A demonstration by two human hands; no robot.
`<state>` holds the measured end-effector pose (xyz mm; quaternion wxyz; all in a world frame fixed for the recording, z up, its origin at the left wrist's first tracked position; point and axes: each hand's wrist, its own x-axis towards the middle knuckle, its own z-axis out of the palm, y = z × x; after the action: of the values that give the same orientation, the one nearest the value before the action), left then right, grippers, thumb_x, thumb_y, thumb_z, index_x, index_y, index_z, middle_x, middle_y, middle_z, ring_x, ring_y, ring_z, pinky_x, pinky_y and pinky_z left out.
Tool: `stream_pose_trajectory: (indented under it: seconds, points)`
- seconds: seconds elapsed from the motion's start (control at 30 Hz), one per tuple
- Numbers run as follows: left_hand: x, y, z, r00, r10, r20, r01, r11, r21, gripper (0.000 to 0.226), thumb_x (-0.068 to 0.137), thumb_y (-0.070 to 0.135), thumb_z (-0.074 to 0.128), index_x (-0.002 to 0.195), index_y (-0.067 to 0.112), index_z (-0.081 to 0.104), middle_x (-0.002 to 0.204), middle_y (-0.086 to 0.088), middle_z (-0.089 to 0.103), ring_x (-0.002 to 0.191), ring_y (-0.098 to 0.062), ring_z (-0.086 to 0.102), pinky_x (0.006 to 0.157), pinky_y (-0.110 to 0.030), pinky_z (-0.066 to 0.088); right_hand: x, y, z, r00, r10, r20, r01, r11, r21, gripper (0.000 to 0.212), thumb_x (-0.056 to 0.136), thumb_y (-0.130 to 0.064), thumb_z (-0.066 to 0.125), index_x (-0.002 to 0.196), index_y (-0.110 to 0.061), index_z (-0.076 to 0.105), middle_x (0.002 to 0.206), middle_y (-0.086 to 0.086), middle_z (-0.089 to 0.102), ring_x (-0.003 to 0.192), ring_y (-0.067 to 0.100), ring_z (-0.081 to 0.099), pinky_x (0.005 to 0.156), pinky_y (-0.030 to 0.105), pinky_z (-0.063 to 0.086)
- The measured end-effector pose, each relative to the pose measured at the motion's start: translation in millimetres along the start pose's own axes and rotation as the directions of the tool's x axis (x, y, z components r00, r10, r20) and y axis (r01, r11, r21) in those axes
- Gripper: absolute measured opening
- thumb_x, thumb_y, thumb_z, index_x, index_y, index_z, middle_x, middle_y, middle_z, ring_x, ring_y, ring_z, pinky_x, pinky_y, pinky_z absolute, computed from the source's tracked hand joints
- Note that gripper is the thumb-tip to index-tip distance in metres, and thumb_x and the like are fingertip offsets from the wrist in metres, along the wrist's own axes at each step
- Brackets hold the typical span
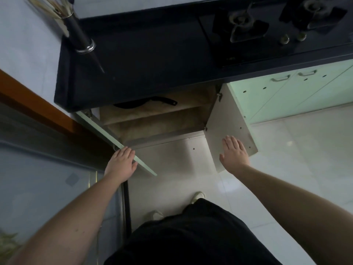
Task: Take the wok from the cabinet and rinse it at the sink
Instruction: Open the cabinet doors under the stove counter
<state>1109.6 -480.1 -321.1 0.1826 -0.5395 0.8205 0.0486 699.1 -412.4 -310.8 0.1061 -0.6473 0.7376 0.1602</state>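
The cabinet under the dark counter stands with both doors swung out. On its upper shelf lies the black wok [131, 105], its handle [168, 101] pointing right; the counter edge hides most of it. My left hand [121, 162] rests on the edge of the left door [107, 131], fingers curled over it. My right hand [233, 153] lies flat, fingers spread, against the inner face of the right door [227, 119]. Neither hand touches the wok. No sink is in view.
A dark counter [145, 60] overhangs the cabinet, with a black utensil holder [76, 29] at its left and a gas stove [267, 25] at its right. Pale green cabinet doors [290, 92] continue rightward. A wood-framed glass door [38, 169] stands left. My feet are on white floor tiles.
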Motion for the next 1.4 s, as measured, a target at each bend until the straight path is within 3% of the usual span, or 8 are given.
stream_pose_trajectory:
  seconds: [0.23,0.43,0.57,1.07,1.23,1.4]
  points:
    - [-62,-38,20,1.0,-0.007,0.019,0.008,0.999,-0.043,0.053,0.099,0.036,0.041,0.143,0.007,0.04,0.153,-0.012,0.036,0.144,-0.024,0.027,0.118,-0.038,0.02,-9,-115,-13,0.978,-0.185,-0.095,0.187,0.982,0.009,0.066,0.1,-0.042,0.028,0.154,-0.009,0.01,0.162,0.009,0.012,0.149,0.024,0.006,0.122,0.038,0.006]
    - [-114,-71,52,0.985,-0.128,0.116,0.128,0.992,0.012,0.064,0.102,0.042,0.02,0.153,0.008,0.001,0.162,-0.008,-0.003,0.15,-0.022,-0.003,0.122,-0.039,0.005,-17,-194,-17,0.95,-0.294,-0.108,0.298,0.954,0.028,0.067,0.1,-0.042,0.028,0.155,-0.009,0.009,0.162,0.01,0.012,0.149,0.025,0.006,0.122,0.039,0.006]
    - [-132,-91,61,0.973,-0.188,0.135,0.188,0.982,0.01,0.062,0.103,0.04,0.013,0.152,0.008,-0.005,0.161,-0.008,-0.011,0.149,-0.021,-0.01,0.122,-0.039,0.001,-16,-224,-24,0.94,-0.326,-0.101,0.327,0.945,-0.001,0.067,0.101,-0.045,0.025,0.155,-0.01,0.006,0.163,0.008,0.007,0.15,0.023,0.002,0.122,0.039,0.007]
    - [-164,-137,82,0.935,-0.319,0.153,0.327,0.945,-0.031,0.068,0.1,0.042,0.023,0.154,0.01,-0.003,0.162,-0.006,-0.014,0.149,-0.023,-0.009,0.121,-0.041,0.002,-22,-260,-30,0.934,-0.346,-0.083,0.342,0.938,-0.062,0.07,0.1,-0.049,0.021,0.155,-0.011,-0.002,0.163,0.007,0.006,0.15,0.022,0.001,0.122,0.037,0.006]
    - [-150,-118,74,0.919,-0.372,0.129,0.386,0.916,-0.11,0.066,0.099,0.039,0.028,0.154,0.009,0.006,0.163,-0.012,0.001,0.15,-0.027,-0.004,0.122,-0.045,0.008,-23,-253,-36,0.942,-0.317,-0.108,0.316,0.948,-0.028,0.07,0.1,-0.049,0.024,0.155,-0.011,0.002,0.163,0.007,0.008,0.15,0.022,0.003,0.121,0.036,0.006]
    - [-113,-98,47,0.953,-0.297,0.057,0.302,0.946,-0.122,0.066,0.099,0.041,0.029,0.154,0.013,0.009,0.163,-0.01,0.002,0.15,-0.026,-0.002,0.121,-0.043,0.009,-20,-241,-49,0.942,-0.267,-0.202,0.278,0.96,0.025,0.069,0.1,-0.048,0.026,0.155,-0.01,0.008,0.162,0.009,0.012,0.15,0.023,0.004,0.121,0.037,0.004]
